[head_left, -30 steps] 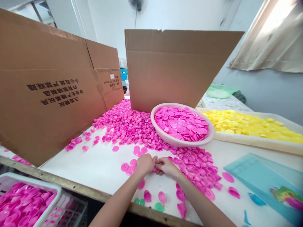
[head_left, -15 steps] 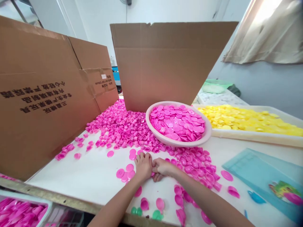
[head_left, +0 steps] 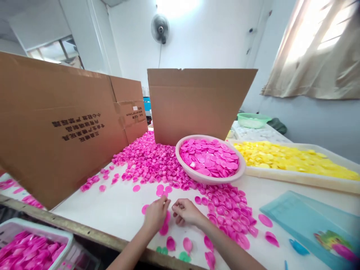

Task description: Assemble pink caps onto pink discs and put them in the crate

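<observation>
Pinching | left hand (head_left: 156, 214) grip together, anything held hidden | right hand (head_left: 185, 212) grip apart

The head-worn camera looks forward and down from just above and behind the left hand (head_left: 156, 214) and right hand (head_left: 186, 212), close over the white-topped bench (head_left: 95, 202). Its wide frame reaches across to the white wall (head_left: 213, 37) and round dark wall fan (head_left: 160, 28).

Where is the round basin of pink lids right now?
In the head view, the round basin sits on the table right of centre, below the upright cardboard flap, with the tray of yellow lids to its right.
</observation>
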`<state>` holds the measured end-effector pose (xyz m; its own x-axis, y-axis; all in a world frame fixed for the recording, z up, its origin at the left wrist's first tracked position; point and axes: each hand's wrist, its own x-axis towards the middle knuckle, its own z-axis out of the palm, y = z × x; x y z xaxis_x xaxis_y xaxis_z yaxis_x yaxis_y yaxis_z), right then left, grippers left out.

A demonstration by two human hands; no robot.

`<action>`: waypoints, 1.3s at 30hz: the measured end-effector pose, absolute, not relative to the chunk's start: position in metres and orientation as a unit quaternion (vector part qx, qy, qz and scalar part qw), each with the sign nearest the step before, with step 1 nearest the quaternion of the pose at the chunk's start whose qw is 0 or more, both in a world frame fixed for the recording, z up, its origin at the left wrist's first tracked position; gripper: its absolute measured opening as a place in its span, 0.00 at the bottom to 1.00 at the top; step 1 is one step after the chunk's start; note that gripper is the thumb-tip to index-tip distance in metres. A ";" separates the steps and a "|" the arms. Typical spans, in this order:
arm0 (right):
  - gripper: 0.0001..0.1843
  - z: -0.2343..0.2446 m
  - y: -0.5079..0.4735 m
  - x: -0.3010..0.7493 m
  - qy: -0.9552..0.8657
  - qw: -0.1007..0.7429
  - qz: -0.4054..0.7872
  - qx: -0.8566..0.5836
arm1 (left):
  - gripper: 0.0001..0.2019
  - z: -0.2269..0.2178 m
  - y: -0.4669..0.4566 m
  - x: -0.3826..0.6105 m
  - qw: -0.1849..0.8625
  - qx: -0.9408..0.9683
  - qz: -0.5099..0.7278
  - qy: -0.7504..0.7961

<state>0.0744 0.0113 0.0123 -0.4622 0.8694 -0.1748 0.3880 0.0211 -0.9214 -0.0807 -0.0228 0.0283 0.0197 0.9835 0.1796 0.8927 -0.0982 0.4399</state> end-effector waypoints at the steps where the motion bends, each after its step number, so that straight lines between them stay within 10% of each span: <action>1: 0.12 0.015 0.014 0.075 -0.698 0.252 0.472 -0.476 | 0.15 0.037 -0.036 -0.105 0.084 0.683 0.231 0.688; 6: 0.21 0.014 0.049 0.089 -0.751 0.311 0.165 -0.558 | 0.17 0.092 -0.120 -0.253 -0.060 0.433 0.151 0.887; 13: 0.21 -0.004 0.072 0.085 -0.776 0.229 0.062 -0.585 | 0.20 0.094 -0.156 -0.300 -0.243 0.228 0.092 0.938; 19: 0.23 0.003 0.050 0.085 -0.781 0.228 0.073 -0.576 | 0.14 0.031 -0.070 -0.181 0.013 0.651 0.149 0.745; 31: 0.11 0.002 0.006 0.089 -0.801 0.307 0.231 -0.458 | 0.15 0.009 -0.024 -0.128 0.094 0.641 0.350 0.676; 39: 0.15 0.016 0.007 0.090 -0.724 0.392 0.371 -0.429 | 0.13 0.019 0.002 -0.061 0.361 0.598 0.495 0.517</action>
<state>0.0903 0.0074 0.0161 -0.3248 0.9122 0.2496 0.3295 0.3565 -0.8743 -0.0612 0.0024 0.0191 -0.0240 0.9754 0.2191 0.2600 -0.2055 0.9435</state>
